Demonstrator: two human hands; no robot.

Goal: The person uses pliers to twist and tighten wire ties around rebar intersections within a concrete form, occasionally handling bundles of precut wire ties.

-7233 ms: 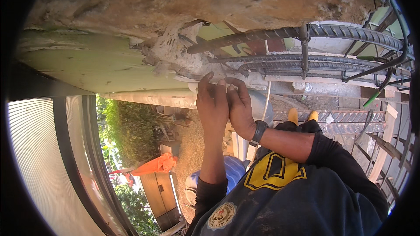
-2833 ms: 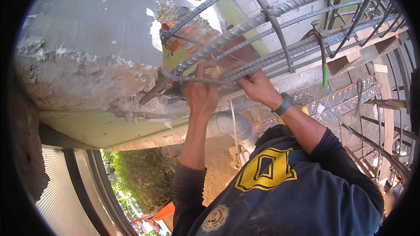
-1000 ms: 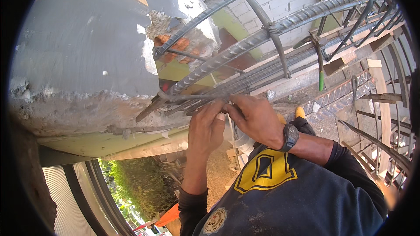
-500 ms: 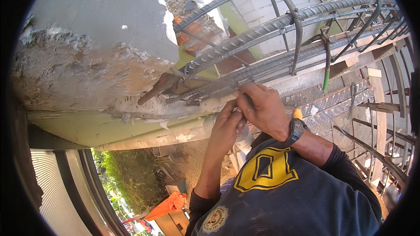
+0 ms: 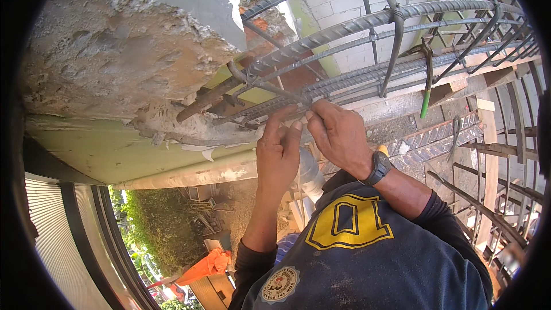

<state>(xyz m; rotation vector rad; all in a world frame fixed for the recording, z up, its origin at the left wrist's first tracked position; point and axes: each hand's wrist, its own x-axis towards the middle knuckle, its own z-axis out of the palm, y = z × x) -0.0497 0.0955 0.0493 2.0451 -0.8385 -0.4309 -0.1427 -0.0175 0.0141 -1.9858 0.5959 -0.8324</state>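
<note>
My left hand (image 5: 278, 148) reaches up to the lower bars of a rebar cage (image 5: 344, 85). Its thumb stands apart from the fingers, whose tips touch or nearly touch the bars. Just to its right, my right hand (image 5: 341, 138) is closed in a pinch beside the end of a bent steel stirrup (image 5: 281, 93). Whatever lies between those fingertips is too small or hidden to make out. Ahead of both hands, the long ribbed bars run from broken concrete (image 5: 126, 63) toward the upper right. A watch (image 5: 379, 167) is on my right wrist.
A hammer with a green handle (image 5: 426, 89) hangs on the cage at the right. Below lie wooden formwork (image 5: 491, 161) and pliers (image 5: 455, 132). A pale pipe (image 5: 201, 173) runs under the concrete. Ground, shrubs (image 5: 163, 218) and an orange cloth (image 5: 209, 265) appear far below.
My hands, which were together, have come apart. The left has moved left and its fingers have reached up to the bars; the right stays near the stirrup. The view has shifted slightly.
</note>
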